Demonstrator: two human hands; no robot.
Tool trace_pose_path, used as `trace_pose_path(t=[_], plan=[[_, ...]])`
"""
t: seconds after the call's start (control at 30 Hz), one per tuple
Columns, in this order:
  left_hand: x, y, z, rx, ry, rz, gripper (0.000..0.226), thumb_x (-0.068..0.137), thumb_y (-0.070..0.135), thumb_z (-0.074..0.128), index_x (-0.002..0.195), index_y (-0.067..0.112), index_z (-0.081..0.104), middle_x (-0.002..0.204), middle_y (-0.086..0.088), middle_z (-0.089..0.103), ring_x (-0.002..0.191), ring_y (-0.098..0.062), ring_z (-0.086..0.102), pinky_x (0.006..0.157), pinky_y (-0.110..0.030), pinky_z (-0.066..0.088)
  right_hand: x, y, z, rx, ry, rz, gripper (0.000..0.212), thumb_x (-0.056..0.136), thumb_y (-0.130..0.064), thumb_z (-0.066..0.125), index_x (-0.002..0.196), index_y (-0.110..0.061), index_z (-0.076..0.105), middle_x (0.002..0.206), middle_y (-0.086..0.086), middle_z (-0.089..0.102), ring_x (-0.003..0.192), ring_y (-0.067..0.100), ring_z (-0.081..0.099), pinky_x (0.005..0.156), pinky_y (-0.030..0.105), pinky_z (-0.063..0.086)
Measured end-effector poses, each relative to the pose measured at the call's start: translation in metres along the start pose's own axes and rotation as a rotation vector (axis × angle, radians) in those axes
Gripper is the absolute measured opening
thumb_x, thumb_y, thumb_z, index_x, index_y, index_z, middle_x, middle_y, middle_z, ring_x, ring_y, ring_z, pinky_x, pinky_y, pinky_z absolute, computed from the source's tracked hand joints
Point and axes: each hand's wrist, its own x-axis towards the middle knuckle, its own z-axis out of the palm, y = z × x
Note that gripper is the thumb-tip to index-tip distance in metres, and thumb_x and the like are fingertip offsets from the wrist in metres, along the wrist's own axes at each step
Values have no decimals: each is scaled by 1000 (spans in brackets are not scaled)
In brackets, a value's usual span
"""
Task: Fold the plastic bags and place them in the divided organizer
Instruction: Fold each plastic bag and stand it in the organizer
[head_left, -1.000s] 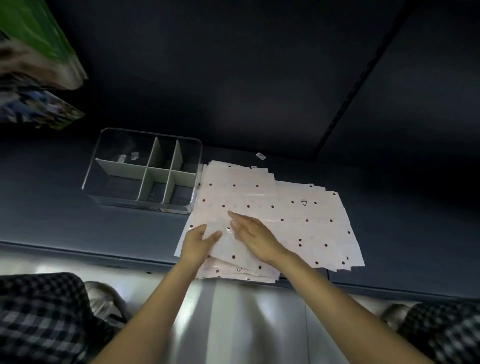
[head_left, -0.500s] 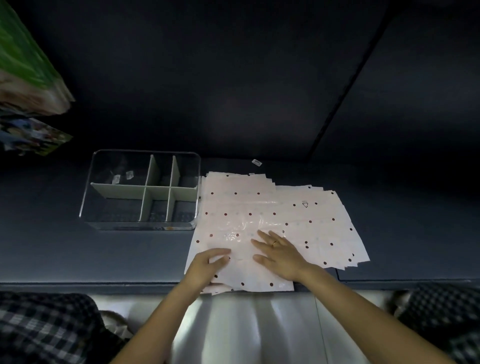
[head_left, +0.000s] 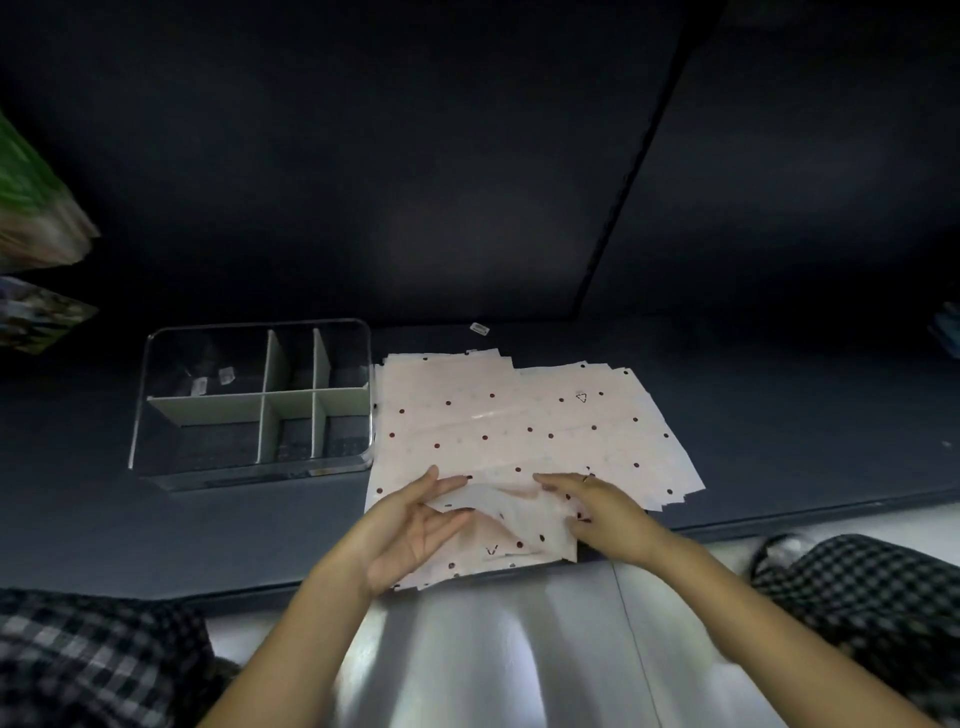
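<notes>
A stack of pale pink plastic bags (head_left: 519, 426) with dark red dots lies spread on the dark table (head_left: 779, 415). The near edge of the top bag (head_left: 511, 512) is lifted and curled over. My left hand (head_left: 410, 525), palm turned up, pinches that edge between thumb and fingers. My right hand (head_left: 597, 512) pinches the same bag's right side, fingers on top. The clear divided organizer (head_left: 249, 467) with white partitions stands just left of the stack; its compartments hold no bags.
A small white tag (head_left: 479, 328) lies behind the stack. Colourful packets (head_left: 36, 234) hang at the far left. My knees in checked trousers (head_left: 78, 660) flank a pale floor below the table's front edge (head_left: 779, 517).
Both hands lay flat on the top bag before. Now they have taken hold of its near edge and lifted it off the stack.
</notes>
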Motion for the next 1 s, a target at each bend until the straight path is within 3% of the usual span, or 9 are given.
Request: trace_pose_path(t=[0.2,0.3,0.37,0.43,0.53,0.63,0.73,0.87,1.0], plan=[[-15,-5,-7,-200,-66,-60,44,89,29,52,106,-9,66,93,-22,70,72,-26,72,52,-27,57,-10,16,5,23,123,-26,89,76,15,51,142,-40,26,132,-21,36,117,0,30,87,-9,22],[-16,-3,-16,-275,-89,-52,44,86,29,54,106,-9,64,94,-21,70,78,-27,72,51,-27,57,-8,13,16,149,272,-34,68,80,14,59,135,-26,49,124,-10,49,119,5,36,88,-6,28],[-13,1,-19,-322,-86,-43,42,89,29,53,103,-9,65,97,-21,70,82,-28,72,54,-29,58,-2,4,14,325,353,-25,42,82,13,59,113,-15,67,112,-1,60,111,9,48,88,-2,33],[-8,4,-20,-322,-32,29,40,94,32,51,110,-3,62,104,-18,70,87,-26,71,64,-31,60,5,-9,4,512,320,42,35,84,14,54,91,-15,72,97,2,67,91,7,59,76,6,45],[3,7,-20,-218,121,272,34,97,39,46,122,16,50,110,-14,69,95,-23,69,72,-33,57,27,-21,-10,559,291,93,33,86,14,48,80,-11,68,80,1,67,73,9,59,65,15,46],[13,3,-18,107,388,591,24,99,30,45,122,23,49,90,-6,69,78,-13,66,70,-25,52,57,-21,-16,555,333,188,18,92,-8,54,87,3,66,85,14,65,80,23,58,73,30,46],[25,-14,-19,716,596,881,16,97,20,50,109,21,60,75,3,60,69,-11,56,66,-25,47,86,-13,-10,512,283,320,40,91,-28,59,87,12,57,90,29,60,82,39,58,81,41,48],[40,-44,-29,1432,466,1035,24,93,20,56,116,14,63,111,-1,64,106,-19,57,93,-24,42,109,-5,2,407,345,427,45,89,-29,62,60,-14,32,60,4,33,57,16,33,55,28,23],[52,-62,-45,1954,329,1020,54,94,40,48,134,4,51,141,-11,47,133,-32,41,106,-54,35,118,2,10,334,392,425,51,88,-33,62,56,-18,25,55,-1,26,51,15,26,50,30,19]])
